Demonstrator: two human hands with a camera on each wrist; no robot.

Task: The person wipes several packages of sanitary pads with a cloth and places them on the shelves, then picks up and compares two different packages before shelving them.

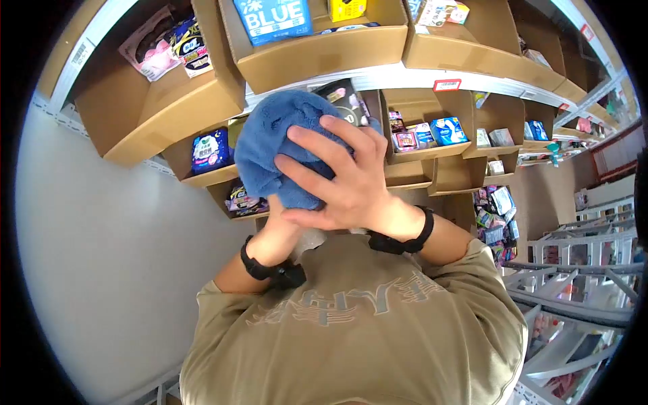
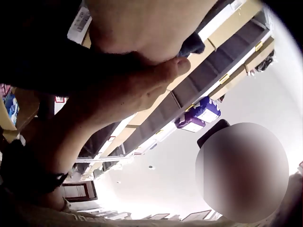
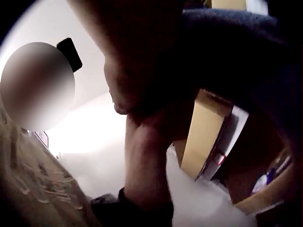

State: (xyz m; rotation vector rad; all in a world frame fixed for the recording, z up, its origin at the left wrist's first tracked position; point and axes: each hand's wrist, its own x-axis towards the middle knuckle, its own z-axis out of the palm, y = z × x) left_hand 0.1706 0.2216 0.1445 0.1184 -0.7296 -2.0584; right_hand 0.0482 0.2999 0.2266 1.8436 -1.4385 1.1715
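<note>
A bundled blue plush towel [image 1: 270, 148] is held up in front of the chest between both hands in the head view. The right hand [image 1: 344, 175] grips it from the right, fingers spread and bent over its fabric. Below the towel, the left hand [image 1: 282, 221] holds its underside, with its fingers hidden behind the cloth and the other hand. Both wrists come close together. In the left wrist view the right hand [image 2: 137, 92] lies across the left one, and the towel is mostly lost in shadow. A dark blue part of the towel [image 3: 227, 21] shows in the right wrist view.
Behind the towel, cardboard bins [image 1: 324, 59] on white shelving hold packaged goods, including a blue pack [image 1: 273, 20] and a dark blue pack [image 1: 210, 150]. Several packages [image 1: 496, 216] are piled lower right. Metal racks [image 1: 580, 283] stand at right; grey floor [image 1: 128, 250] spreads at left.
</note>
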